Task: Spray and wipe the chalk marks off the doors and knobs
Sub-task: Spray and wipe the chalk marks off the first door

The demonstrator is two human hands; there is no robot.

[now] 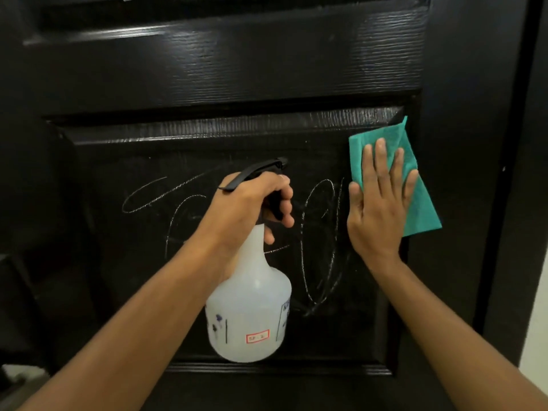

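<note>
A black panelled door (pixel 267 69) fills the view. White chalk marks (pixel 320 247) loop across its lower recessed panel, some to the left and some in the middle. My left hand (pixel 252 206) grips the black trigger head of a translucent white spray bottle (pixel 252 315), held upright in front of the panel. My right hand (pixel 379 203) presses a green cloth (pixel 421 209) flat against the panel's upper right corner, fingers straight. No knob is in view.
The door's right edge and dark frame (pixel 516 173) run down the right side. A pale wall strip (pixel 536 321) shows at lower right. A bit of light floor (pixel 17 378) appears at lower left.
</note>
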